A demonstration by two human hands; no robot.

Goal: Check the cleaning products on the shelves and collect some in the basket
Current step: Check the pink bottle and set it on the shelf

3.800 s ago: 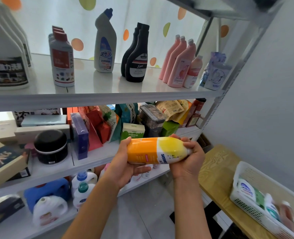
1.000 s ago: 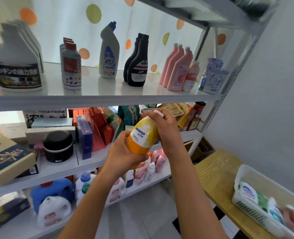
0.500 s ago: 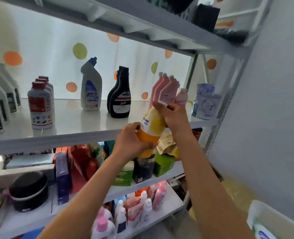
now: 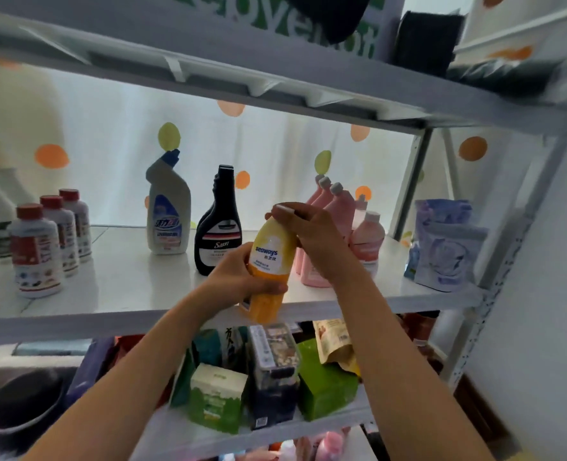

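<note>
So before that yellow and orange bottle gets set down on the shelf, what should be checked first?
1. Grip on the yellow and orange bottle: left hand holds the body, right hand the top. Ok.
2. Bottle upright: slightly tilted. Ok.
3. Free spot on the white shelf between the black bottle and the pink bottles: narrow gap. Cannot tell.
4. Bottle's base above the shelf edge: it hangs below it. Not ok.
5. Cap closed: hidden by fingers. Cannot tell.

arms: 2, bare | sleeves: none visible | left hand, right hand: ungloved
</note>
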